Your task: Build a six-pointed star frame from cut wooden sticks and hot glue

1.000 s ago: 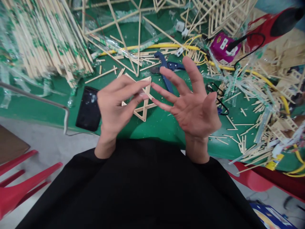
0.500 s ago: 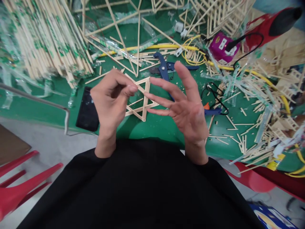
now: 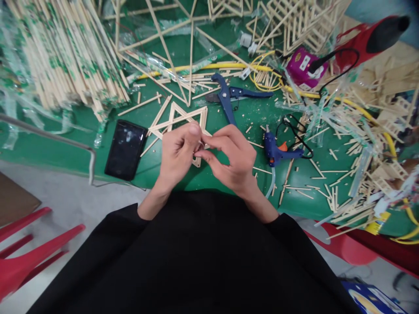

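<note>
Together over stick star [image 3: 187, 116], both hands [image 3: 178, 155] [image 3: 234, 159]

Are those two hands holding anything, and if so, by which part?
It cannot be told: the left hand and right hand are close together over the star-shaped stick frame, hiding whatever may be pinched there.

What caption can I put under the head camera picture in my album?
Left hand and right hand close together over a star of thin sticks, blue glue gun nearby.
</note>
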`<state>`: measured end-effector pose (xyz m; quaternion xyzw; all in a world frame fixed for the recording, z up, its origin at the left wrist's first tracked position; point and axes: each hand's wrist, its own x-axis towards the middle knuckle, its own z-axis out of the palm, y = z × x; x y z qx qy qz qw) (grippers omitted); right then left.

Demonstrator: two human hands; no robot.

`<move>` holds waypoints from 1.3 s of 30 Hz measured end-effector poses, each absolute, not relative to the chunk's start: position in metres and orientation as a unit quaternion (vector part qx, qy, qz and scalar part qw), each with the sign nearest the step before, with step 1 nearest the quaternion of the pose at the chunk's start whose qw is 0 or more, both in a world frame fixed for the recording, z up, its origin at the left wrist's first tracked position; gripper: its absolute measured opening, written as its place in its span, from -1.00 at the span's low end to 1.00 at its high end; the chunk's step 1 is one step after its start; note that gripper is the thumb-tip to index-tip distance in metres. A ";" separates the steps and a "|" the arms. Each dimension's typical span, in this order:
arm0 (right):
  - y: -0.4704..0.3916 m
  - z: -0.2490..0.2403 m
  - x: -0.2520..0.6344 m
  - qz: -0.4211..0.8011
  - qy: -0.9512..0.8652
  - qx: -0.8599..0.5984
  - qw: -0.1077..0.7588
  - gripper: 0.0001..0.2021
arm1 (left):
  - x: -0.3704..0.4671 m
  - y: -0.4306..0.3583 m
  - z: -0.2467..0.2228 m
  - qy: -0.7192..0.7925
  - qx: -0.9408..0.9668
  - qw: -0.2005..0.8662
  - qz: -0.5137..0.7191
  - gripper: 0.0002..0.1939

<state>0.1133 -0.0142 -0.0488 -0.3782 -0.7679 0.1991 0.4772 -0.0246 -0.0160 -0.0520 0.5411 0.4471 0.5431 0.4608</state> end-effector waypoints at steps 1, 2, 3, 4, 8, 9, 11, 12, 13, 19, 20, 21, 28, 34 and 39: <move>-0.015 -0.050 0.113 0.197 -0.766 -0.378 0.481 -0.87 | -0.024 -0.016 -0.053 0.449 0.542 0.465 0.537 -0.43; -0.016 -0.050 0.113 0.202 -0.764 -0.380 0.481 -0.85 | -0.024 -0.016 -0.053 0.451 0.544 0.471 0.528 -0.45; -0.016 -0.050 0.114 0.213 -0.759 -0.386 0.480 -0.83 | -0.025 -0.016 -0.053 0.449 0.548 0.478 0.520 -0.48; -0.017 -0.049 0.114 0.231 -0.750 -0.393 0.479 -0.81 | -0.026 -0.015 -0.052 0.444 0.552 0.481 0.517 -0.51; -0.020 -0.048 0.115 0.397 -0.658 -0.448 0.457 -0.70 | -0.030 -0.014 -0.051 0.435 0.550 0.459 0.546 -0.70; -0.021 -0.048 0.115 0.454 -0.628 -0.454 0.440 -0.66 | -0.031 -0.015 -0.051 0.441 0.547 0.453 0.548 -0.75; -0.023 -0.048 0.114 0.553 -0.575 -0.454 0.396 -0.61 | -0.033 -0.018 -0.052 0.458 0.552 0.437 0.542 -0.79; -0.024 -0.049 0.114 0.588 -0.555 -0.451 0.378 -0.61 | -0.034 -0.021 -0.052 0.468 0.562 0.428 0.531 -0.81; -0.025 -0.049 0.113 0.611 -0.541 -0.449 0.365 -0.62 | -0.035 -0.023 -0.052 0.477 0.575 0.420 0.515 -0.83; -0.028 -0.053 0.112 0.605 -0.549 -0.467 0.337 -0.69 | -0.047 -0.032 -0.046 0.501 0.621 0.419 0.434 -0.82; -0.029 -0.054 0.112 0.595 -0.562 -0.464 0.339 -0.70 | -0.049 -0.033 -0.045 0.507 0.616 0.428 0.425 -0.81; -0.030 -0.055 0.112 0.584 -0.575 -0.460 0.343 -0.72 | -0.050 -0.034 -0.045 0.513 0.606 0.441 0.419 -0.81; -0.042 -0.065 0.110 0.477 -0.662 -0.433 0.384 -0.70 | -0.059 -0.039 -0.052 0.490 0.551 0.540 0.406 -0.80; -0.055 -0.073 0.104 0.437 -0.654 -0.399 0.471 -0.94 | -0.058 -0.042 -0.057 0.418 0.534 0.616 0.400 -0.63; -0.056 -0.073 0.105 0.355 -0.706 -0.385 0.477 -0.89 | -0.055 -0.043 -0.063 0.363 0.508 0.674 0.395 -0.62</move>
